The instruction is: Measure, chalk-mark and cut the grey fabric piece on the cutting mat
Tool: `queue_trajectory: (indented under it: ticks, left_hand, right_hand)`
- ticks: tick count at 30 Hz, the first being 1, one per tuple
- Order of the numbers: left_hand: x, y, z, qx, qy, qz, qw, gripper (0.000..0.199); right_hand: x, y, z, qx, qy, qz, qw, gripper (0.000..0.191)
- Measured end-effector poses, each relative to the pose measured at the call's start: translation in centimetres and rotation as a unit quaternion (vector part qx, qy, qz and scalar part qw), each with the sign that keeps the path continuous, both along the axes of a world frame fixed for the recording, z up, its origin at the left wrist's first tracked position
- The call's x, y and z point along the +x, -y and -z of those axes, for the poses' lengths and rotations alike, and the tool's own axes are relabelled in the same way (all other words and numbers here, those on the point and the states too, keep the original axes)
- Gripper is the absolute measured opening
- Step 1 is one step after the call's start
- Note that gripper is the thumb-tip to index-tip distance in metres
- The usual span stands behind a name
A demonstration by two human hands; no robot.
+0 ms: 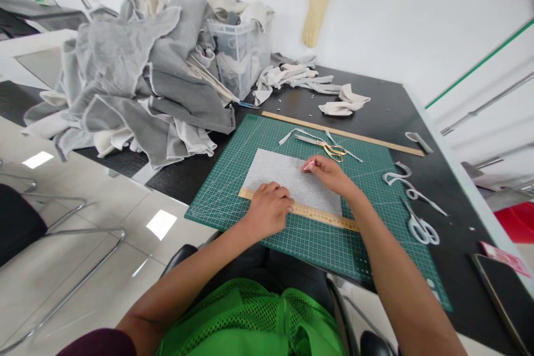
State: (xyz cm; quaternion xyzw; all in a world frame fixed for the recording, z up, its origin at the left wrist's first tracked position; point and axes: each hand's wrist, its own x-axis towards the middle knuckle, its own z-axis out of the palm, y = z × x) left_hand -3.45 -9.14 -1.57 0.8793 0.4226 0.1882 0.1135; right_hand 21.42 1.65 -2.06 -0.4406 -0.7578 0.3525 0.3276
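My left hand (270, 208), fingers bent, presses a wooden ruler (323, 215) down along the near edge of a grey fabric piece (273, 169). The fabric lies flat on a green cutting mat (221, 189). Above the fabric's right half, my right hand (327, 172) pinches a small pinkish-white piece of tailor's chalk (309, 166). Gold-handled scissors (329, 148) lie just beyond that hand, among narrow fabric strips (302, 132). White-handled scissors (422, 229) rest at the mat's right edge.
A large heap of grey fabric (167, 78) covers the table's left side, beside a clear plastic bin (237, 55) of cloth. A long wooden ruler (346, 132) spans the mat's far edge. Fabric scraps (292, 77) lie behind it. A phone (507, 295) sits at right.
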Motion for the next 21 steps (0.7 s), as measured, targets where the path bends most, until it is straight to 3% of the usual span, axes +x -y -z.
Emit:
queue_trajectory:
  ticks: [21]
  left_hand:
    - [0.03,-0.09,0.13,-0.006,0.005,0.000,1.000,0.014]
  right_hand:
    - [0.05,0.02,0.00,0.022,0.031,-0.003,0.999,0.016]
